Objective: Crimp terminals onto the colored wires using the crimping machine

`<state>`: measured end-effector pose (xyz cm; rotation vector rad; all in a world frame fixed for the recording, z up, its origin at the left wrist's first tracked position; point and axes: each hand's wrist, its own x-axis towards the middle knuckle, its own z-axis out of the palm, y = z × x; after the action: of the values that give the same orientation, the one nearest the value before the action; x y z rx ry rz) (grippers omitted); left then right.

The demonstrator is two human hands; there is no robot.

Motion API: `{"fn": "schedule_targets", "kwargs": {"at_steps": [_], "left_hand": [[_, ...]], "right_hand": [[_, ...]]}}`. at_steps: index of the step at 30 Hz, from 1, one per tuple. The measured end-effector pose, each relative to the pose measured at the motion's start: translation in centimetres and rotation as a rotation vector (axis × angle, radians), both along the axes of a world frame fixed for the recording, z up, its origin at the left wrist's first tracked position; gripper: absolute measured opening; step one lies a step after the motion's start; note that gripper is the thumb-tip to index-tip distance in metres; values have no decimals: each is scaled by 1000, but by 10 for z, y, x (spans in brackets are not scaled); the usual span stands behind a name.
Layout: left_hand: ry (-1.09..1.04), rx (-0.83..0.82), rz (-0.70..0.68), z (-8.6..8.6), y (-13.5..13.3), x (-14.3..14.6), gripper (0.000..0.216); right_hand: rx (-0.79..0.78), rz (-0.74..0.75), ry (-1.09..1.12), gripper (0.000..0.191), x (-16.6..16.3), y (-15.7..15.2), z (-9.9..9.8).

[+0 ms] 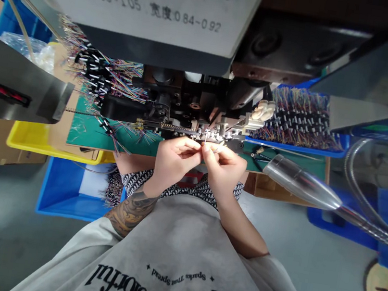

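Left of the machine (186, 98) lies a pile of wire bundles (108, 74). Just in front of the machine, the left hand (178, 159) has its fingers pressed together, their grip unclear. Near the machine's front, a thin pale wire (206, 138) is pinched by the right hand (225, 166). Right of the machine, a blue tray (342, 147) holds rows of wire bundles (298, 117).

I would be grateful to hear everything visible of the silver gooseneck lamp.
The gooseneck lamp looks metallic and shiny, with a tapered head on a ribbed, flexible-looking neck. It slants to the right of the right hand, wide end facing it, without touching. Whether it is lit is unclear.
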<state>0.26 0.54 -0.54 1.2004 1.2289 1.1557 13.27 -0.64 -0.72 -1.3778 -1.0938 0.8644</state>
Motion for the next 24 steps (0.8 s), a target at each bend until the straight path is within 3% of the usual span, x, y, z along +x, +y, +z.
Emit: {"fn": "schedule_targets", "kwargs": {"at_steps": [10, 14, 24], "left_hand": [[-85, -6, -12, 4, -3, 3, 9], [-83, -6, 4, 3, -3, 4, 12], [-81, 17, 23, 0, -3, 4, 16]], "right_hand": [[-10, -52, 108, 22, 0, 7, 2], [-46, -28, 89, 39, 0, 7, 2], [-55, -20, 115, 45, -2, 10, 1]]}}
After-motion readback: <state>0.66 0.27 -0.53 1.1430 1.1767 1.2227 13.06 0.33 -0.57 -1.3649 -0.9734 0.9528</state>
